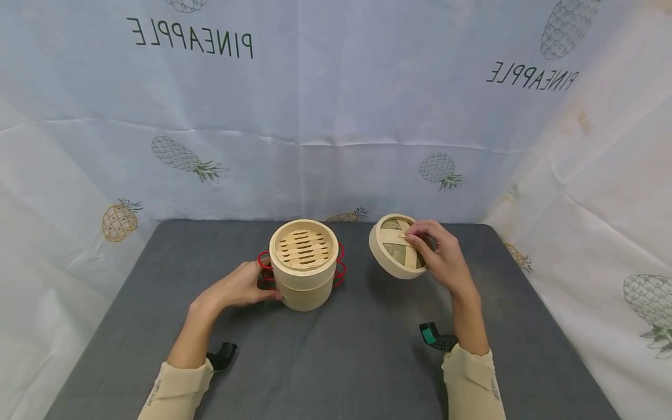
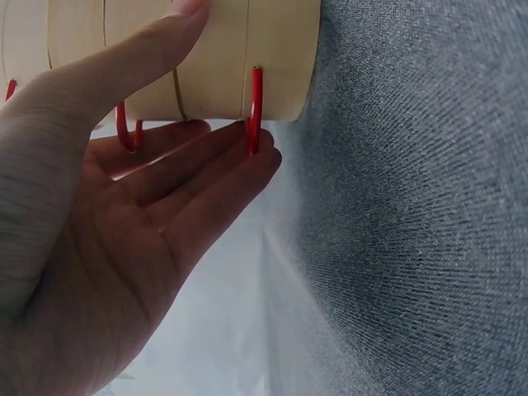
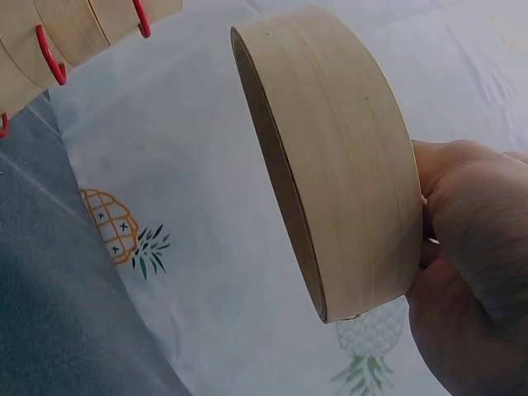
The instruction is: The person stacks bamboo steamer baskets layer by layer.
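A stacked bamboo steamer (image 1: 304, 286) stands on the dark table, its slatted top tier uncovered and red loop handles on both sides. My left hand (image 1: 244, 286) holds it from the left. In the left wrist view, the thumb lies along the steamer's wall (image 2: 223, 66) while the fingers reach round beside a red handle (image 2: 256, 107). To the right, my right hand (image 1: 441, 256) pinches the small knob on top of the bamboo lid (image 1: 391, 236). The lid hangs tilted above the table, apart from the steamer; its deep rim (image 3: 338, 165) fills the middle of the right wrist view.
The dark grey table (image 1: 336, 361) ends just behind the steamer. A white curtain (image 1: 336, 105) printed with pineapples hangs along the back and both sides. Black wrist-worn devices (image 1: 438, 338) sit near both cuffs.
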`<state>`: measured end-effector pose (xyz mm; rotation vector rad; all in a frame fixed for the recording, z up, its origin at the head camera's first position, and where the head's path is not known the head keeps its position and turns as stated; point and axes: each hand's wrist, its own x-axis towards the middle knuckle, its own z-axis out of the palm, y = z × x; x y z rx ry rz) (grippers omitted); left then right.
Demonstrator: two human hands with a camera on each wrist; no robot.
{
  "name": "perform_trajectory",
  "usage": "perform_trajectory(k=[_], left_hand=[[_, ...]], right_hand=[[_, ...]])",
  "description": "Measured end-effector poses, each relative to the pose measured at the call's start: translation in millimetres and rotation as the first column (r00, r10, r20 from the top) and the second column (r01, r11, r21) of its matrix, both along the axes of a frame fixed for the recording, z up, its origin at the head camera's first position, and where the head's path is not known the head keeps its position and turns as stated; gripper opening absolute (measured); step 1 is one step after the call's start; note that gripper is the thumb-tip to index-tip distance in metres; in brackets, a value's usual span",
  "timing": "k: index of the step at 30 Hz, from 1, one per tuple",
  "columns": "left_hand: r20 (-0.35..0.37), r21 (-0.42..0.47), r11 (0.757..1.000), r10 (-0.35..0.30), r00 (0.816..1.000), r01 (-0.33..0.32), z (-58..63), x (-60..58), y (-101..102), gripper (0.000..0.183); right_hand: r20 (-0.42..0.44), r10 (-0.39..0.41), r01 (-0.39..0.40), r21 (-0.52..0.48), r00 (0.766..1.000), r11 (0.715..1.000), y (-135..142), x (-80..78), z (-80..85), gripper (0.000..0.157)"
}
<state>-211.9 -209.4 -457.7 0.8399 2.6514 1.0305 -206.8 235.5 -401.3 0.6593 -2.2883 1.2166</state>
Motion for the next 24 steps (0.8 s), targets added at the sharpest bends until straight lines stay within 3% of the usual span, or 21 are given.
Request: perform_trajectory(k=[13,24], left_hand=[[0.027,0.049,0.999,0.003,1.000,-0.004,0.2,4.9,-1,0.064],[0.016,0.016,1.000,-0.005,1.000,0.005,0.4,2.1,1,0.061]], right_hand=[[-0.035,0.087,-0.086,0.019,0.996,0.996,-20,-5.4,12.5,0.015],[-0.066,0.125,-0.124,0.018,0.990,0.992,-36,-11.1,16.5,0.014]])
